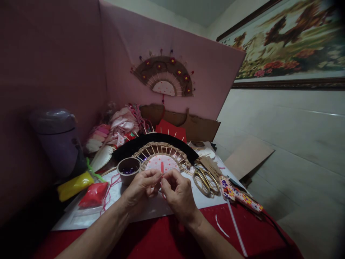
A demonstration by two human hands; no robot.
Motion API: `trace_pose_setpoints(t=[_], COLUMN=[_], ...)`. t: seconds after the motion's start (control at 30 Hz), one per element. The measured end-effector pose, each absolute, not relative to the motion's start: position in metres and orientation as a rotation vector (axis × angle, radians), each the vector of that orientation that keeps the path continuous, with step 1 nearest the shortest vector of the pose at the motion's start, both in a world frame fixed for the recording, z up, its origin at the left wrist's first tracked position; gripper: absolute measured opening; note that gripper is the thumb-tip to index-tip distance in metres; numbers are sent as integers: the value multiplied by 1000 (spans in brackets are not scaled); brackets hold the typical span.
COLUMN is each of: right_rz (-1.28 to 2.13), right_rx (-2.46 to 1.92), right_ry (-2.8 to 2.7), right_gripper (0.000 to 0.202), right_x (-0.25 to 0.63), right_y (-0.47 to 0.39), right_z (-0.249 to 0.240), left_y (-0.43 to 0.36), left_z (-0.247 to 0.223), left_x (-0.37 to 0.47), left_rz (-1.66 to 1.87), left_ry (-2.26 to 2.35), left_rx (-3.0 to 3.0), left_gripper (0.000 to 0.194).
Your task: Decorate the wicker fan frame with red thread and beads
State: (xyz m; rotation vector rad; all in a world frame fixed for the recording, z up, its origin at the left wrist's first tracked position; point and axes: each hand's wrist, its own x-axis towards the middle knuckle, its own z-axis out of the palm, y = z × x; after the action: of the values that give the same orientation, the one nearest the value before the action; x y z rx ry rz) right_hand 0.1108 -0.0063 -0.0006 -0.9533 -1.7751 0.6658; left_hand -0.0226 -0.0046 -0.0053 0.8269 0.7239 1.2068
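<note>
Left hand (144, 185) and right hand (179, 190), fingertips closed together, pinch a red strip (162, 167), apparently for fine control; scissors (204, 173) lie near, probably for easy reach.

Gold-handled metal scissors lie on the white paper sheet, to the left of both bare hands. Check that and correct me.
Wrong side: the head view shows the gold-handled metal scissors on the white paper sheet, right of both the left hand and right hand.
</note>
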Motion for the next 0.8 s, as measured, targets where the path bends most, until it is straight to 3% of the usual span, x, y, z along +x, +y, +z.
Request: trace_pose_setpoints(t=[0.8], right_rz=[659], right_rx=[-983], right_ry=[-1773], right_gripper=[18], right_x=[110], right_y=[-7], right_z=[1], left_y=[-7], left_z=[-1], left_x=[-22], left_rz=[1199], left_ry=[734], left_rx=[825], left_gripper=[25])
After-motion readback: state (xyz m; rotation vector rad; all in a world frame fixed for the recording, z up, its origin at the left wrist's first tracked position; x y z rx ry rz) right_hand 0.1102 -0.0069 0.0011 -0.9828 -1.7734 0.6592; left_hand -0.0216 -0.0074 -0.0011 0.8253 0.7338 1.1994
